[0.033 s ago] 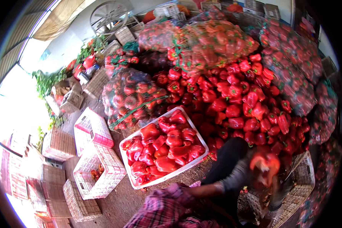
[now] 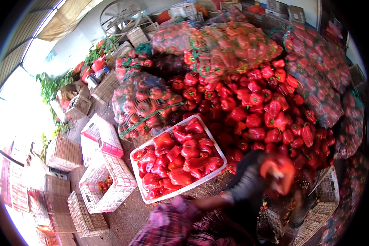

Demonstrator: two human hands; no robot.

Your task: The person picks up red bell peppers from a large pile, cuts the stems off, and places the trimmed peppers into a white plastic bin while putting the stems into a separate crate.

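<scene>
A hollowed red bell pepper (image 2: 283, 166), its pale inside showing, is held up by my left hand (image 2: 268, 187). That hand is blurred and partly hidden by the pepper; a grey sleeve covers its wrist. Just below and to the right is my right hand (image 2: 296, 210), blurred by motion, with its fingers not clear. Both hands are above a light slatted crate (image 2: 324, 205) at the lower right. To the left, a white crate (image 2: 136, 180) is heaped with whole red peppers (image 2: 189, 149).
A large pile of loose red peppers (image 2: 256, 121) lies ahead, with filled mesh sacks (image 2: 235, 45) behind it and more sacks (image 2: 311, 86) at the right. An upright white crate (image 2: 110, 186) and stacked crates (image 2: 63, 153) stand on the left. Scraps litter the floor.
The held pepper has moved slightly left and up, and has tilted, together with my left hand. My right hand stays in about the same place. The whole view has shifted a little.
</scene>
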